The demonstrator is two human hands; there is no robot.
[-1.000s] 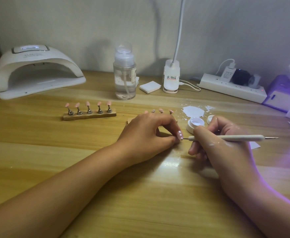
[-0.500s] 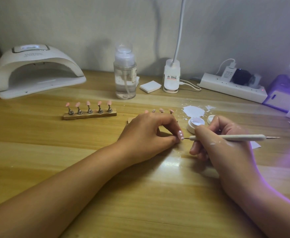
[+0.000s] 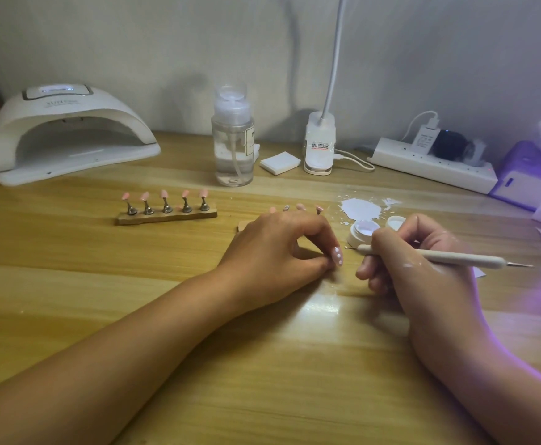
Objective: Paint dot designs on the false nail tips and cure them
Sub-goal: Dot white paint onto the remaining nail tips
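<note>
False nail tip (image 3: 338, 255), pink with white dots, is sitting pinched in the left hand (image 3: 272, 252) at the centre of the table (image 3: 262, 380). The right hand (image 3: 423, 268) is gripping a dotting tool (image 3: 455, 258), its point hovering just beside the tip. A shaky touch would risk smearing uncured dots. Farther back, the curing lamp (image 3: 67, 133) is standing.

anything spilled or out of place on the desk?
Yes: a white paint puddle with splatter lies on the bare table just behind the open jar, and white smears mark the right hand.
</note>
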